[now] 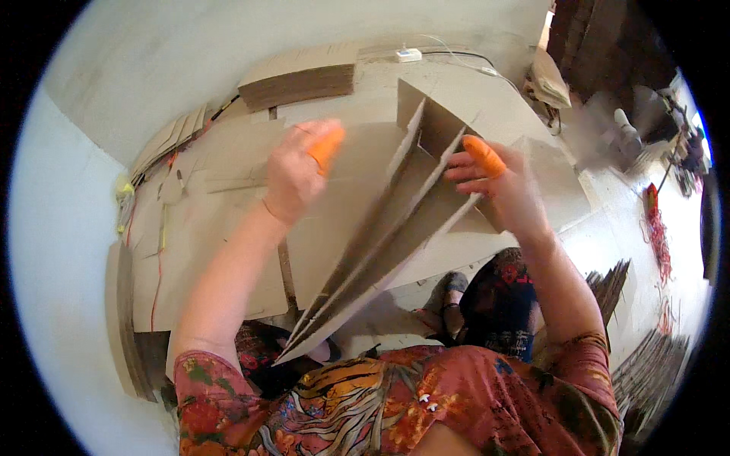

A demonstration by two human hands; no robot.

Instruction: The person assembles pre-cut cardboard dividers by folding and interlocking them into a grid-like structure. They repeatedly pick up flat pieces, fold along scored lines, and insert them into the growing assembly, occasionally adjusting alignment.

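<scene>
I have a fan of long, flat brown cardboard strips (380, 243), slotted together into a half-built divider, running from my lap up toward one o'clock over the tabletop (228, 228). My right hand (506, 190) is at the far end of it, at about two o'clock from the strips' middle, fingers spread and curled on the outer strip; the orange rubber finger cot (484, 156) on the forefinger presses the top edge. That grip is loose, more steadying than clamping. My left hand (298, 178) hangs at about ten o'clock, just apart from the strips, its own orange cot (327, 146) raised, fingers half curled on nothing that I can see; it is blurred, so I cannot tell whether it brushes an edge.

The near ends of the strips rest low by my flowered dress (395, 403), unsupported by either hand. I judge that is the weak spot: held from one end only, the strips could splay and slip out of their slots, or the whole fan could sag and crease. If my left hand comes in fast and off line, it could knock a strip sideways. The flat cardboard sheets (198, 258) lying under the work are smooth, so a dropped strip would slide off toward the floor at my feet. The stack of cut cardboard pieces (300, 80) at twelve o'clock sits well apart.
</scene>
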